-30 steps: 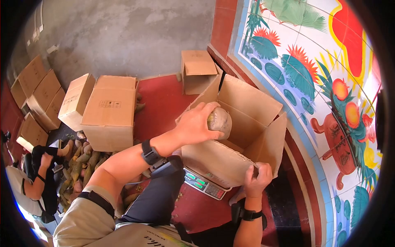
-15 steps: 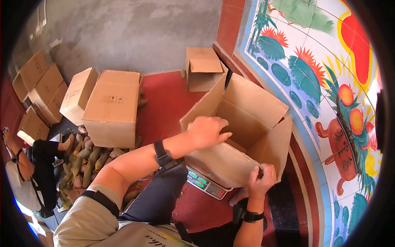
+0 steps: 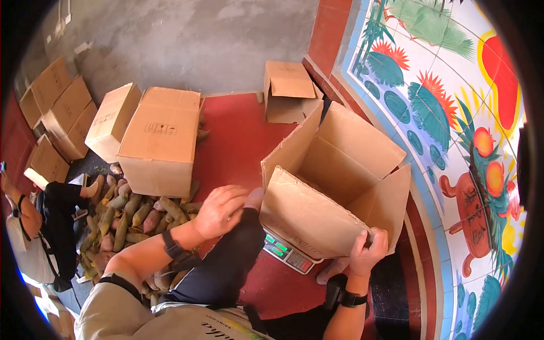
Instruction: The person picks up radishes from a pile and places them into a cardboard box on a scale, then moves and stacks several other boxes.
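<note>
An open cardboard box (image 3: 340, 170) rests on a digital scale (image 3: 288, 253) on the red floor. My right hand (image 3: 368, 250) grips the corner of the box's near flap. My left hand (image 3: 220, 209) hovers empty over my knee, fingers loosely spread, just left of the box. The box's inside is hidden from this angle. A heap of long green and brown fruits (image 3: 133, 218) lies on the floor to the left of my left arm.
Two closed cartons (image 3: 158, 141) stand behind the fruit heap, with several more stacked at the far left (image 3: 54, 124). A small open carton (image 3: 289, 90) sits by the painted tile wall (image 3: 453, 113). Another person (image 3: 39, 238) crouches at the left edge.
My left hand put a round greyish fruit into the box, then drew back empty toward my knee. My right hand kept its grip on the flap. The view shifted slightly.
</note>
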`<state>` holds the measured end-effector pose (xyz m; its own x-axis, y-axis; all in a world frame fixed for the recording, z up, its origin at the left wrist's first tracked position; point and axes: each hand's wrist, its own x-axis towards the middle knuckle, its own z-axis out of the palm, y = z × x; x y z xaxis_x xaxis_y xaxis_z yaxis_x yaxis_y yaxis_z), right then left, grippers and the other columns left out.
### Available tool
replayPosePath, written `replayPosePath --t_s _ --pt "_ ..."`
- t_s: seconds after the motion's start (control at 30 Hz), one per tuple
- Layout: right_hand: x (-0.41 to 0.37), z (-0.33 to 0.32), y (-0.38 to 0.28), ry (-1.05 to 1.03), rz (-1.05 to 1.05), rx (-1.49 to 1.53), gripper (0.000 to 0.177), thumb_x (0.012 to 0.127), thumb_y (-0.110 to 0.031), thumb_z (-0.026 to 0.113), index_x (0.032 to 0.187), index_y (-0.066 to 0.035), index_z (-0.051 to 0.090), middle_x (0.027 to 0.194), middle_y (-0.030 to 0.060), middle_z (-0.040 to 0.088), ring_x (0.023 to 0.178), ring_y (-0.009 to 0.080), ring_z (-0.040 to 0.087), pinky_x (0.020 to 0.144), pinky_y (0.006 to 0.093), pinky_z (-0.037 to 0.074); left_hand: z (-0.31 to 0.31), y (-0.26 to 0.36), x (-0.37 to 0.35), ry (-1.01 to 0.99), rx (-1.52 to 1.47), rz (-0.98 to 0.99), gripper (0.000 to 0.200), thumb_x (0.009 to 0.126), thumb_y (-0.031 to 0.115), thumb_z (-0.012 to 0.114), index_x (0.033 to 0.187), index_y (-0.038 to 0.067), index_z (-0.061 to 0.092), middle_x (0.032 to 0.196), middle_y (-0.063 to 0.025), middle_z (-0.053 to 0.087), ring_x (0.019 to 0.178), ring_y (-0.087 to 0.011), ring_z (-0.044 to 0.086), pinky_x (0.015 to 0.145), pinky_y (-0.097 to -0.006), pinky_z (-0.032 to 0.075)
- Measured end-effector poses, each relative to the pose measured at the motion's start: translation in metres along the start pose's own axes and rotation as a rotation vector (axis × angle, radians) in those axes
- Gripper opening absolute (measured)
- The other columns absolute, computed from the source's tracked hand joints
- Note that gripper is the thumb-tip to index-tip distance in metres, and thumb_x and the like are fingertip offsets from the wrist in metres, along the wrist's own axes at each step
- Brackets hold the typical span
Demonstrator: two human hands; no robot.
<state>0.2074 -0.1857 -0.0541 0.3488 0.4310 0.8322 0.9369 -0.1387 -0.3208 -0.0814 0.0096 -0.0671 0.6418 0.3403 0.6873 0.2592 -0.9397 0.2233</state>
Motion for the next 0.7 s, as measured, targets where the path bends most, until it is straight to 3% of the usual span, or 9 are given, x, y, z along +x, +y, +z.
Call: replayPosePath --t_s 0.2,0.27,0.33,0.4,0.47,0.53,0.57,0.63,0.7 --pt "-0.004 0.003 0.001 0.035 0.002 -0.030 0.010 0.075 -0.003 0.053 0.081 0.002 0.047 0.072 0.0142 0.045 0.063 0.0284 0.046 0.058 0.0357 0.039 0.007 -0.075 -0.141 -0.259 0.090 -0.257 0.032 0.067 0.011 0.062 0.099 0.005 0.059 0.098 -0.0130 0.057 0.094 -0.0314 0.054 0.083 -0.0397 0.043" --pt "-0.005 0.004 0.002 0.032 0.021 -0.031 0.011 0.074 -0.004 0.054 0.081 0.002 0.048 0.072 0.0152 0.046 0.064 0.0302 0.046 0.058 0.0372 0.039 0.007 -0.091 -0.190 -0.606 0.260 -0.474 0.031 0.071 0.020 0.063 0.098 0.006 0.059 0.097 -0.0145 0.058 0.095 -0.0326 0.053 0.083 -0.0404 0.043" --pt "-0.007 0.004 0.002 0.026 0.042 -0.032 0.012 0.074 -0.006 0.054 0.081 0.002 0.049 0.072 0.0162 0.046 0.064 0.0321 0.047 0.057 0.0388 0.038 -0.012 -0.071 -0.201 -0.672 0.307 -0.759 0.035 0.073 0.027 0.062 0.100 0.004 0.059 0.101 -0.0160 0.057 0.101 -0.0327 0.052 0.085 -0.0409 0.043" --pt "-0.006 0.005 0.000 0.022 0.063 -0.040 0.011 0.074 -0.004 0.053 0.082 0.002 0.049 0.072 0.0162 0.046 0.064 0.0315 0.047 0.058 0.0382 0.039 -0.007 -0.100 -0.266 -1.049 0.370 -0.998 0.037 0.074 0.026 0.060 0.103 0.003 0.058 0.105 -0.0179 0.056 0.105 -0.0332 0.051 0.086 -0.0426 0.043" --pt "-0.007 0.007 0.003 0.020 0.060 -0.050 0.008 0.077 -0.003 0.051 0.082 0.002 0.048 0.073 0.0133 0.045 0.065 0.0267 0.045 0.060 0.0347 0.039 -0.003 -0.105 -0.324 -0.965 0.388 -1.191 0.045 0.075 0.029 0.062 0.113 0.006 0.052 0.122 -0.0151 0.046 0.114 -0.0324 0.044 0.091 -0.0422 0.039" --pt "-0.010 0.008 0.004 0.014 0.058 -0.059 0.005 0.079 -0.001 0.050 0.082 0.002 0.047 0.075 0.0104 0.044 0.066 0.0219 0.044 0.061 0.0313 0.038 -0.013 -0.099 -0.332 -1.174 0.349 -1.375 0.049 0.077 0.031 0.060 0.117 0.005 0.049 0.129 -0.0152 0.041 0.118 -0.0333 0.041 0.094 -0.0433 0.037" --pt "-0.011 0.009 0.005 0.022 0.082 -0.053 0.005 0.081 -0.002 0.049 0.083 0.002 0.047 0.075 0.0096 0.045 0.067 0.0206 0.044 0.061 0.0306 0.038 -0.018 -0.092 -0.330 -1.175 0.341 -1.383 0.049 0.077 0.031 0.060 0.117 0.005 0.049 0.129 -0.0152 0.041 0.118 -0.0333 0.041 0.094 -0.0433 0.037" --pt "-0.010 0.010 0.003 0.022 0.104 -0.046 0.005 0.082 -0.002 0.049 0.084 0.002 0.047 0.076 0.0088 0.045 0.067 0.0193 0.044 0.061 0.0299 0.038 -0.031 -0.077 -0.315 -1.437 0.268 -1.355 0.053 0.078 0.035 0.059 0.122 0.008 0.046 0.134 -0.0148 0.037 0.124 -0.0355 0.035 0.096 -0.0469 0.034" --pt "-0.007 0.009 -0.001 0.010 0.122 -0.065 0.006 0.083 -0.003 0.048 0.086 0.002 0.047 0.077 0.0086 0.045 0.068 0.0183 0.044 0.061 0.0288 0.038 -0.016 -0.084 -0.353 -1.426 0.329 -1.336 0.057 0.076 0.038 0.059 0.124 0.010 0.045 0.136 -0.0151 0.034 0.126 -0.0362 0.029 0.096 -0.0493 0.032"
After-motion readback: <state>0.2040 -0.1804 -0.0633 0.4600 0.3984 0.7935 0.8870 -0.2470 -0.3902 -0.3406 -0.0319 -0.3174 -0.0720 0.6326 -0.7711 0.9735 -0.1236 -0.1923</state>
